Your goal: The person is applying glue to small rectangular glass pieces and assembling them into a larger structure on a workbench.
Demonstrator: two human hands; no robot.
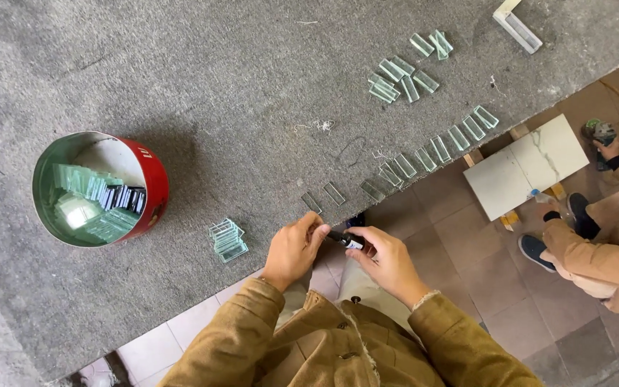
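Both hands [338,251] on small dark tube [345,240]

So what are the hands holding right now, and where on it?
Both hold one small dark tube: the right hand grips its body, and the left hand pinches its dark tip end. What kind of tube cannot be told.

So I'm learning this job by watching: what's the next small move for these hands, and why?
Probably bring the small dark tube, pinched between left hand and right hand, up to the nearest glass strip in the row along the table edge, which lies just beyond the fingertips.
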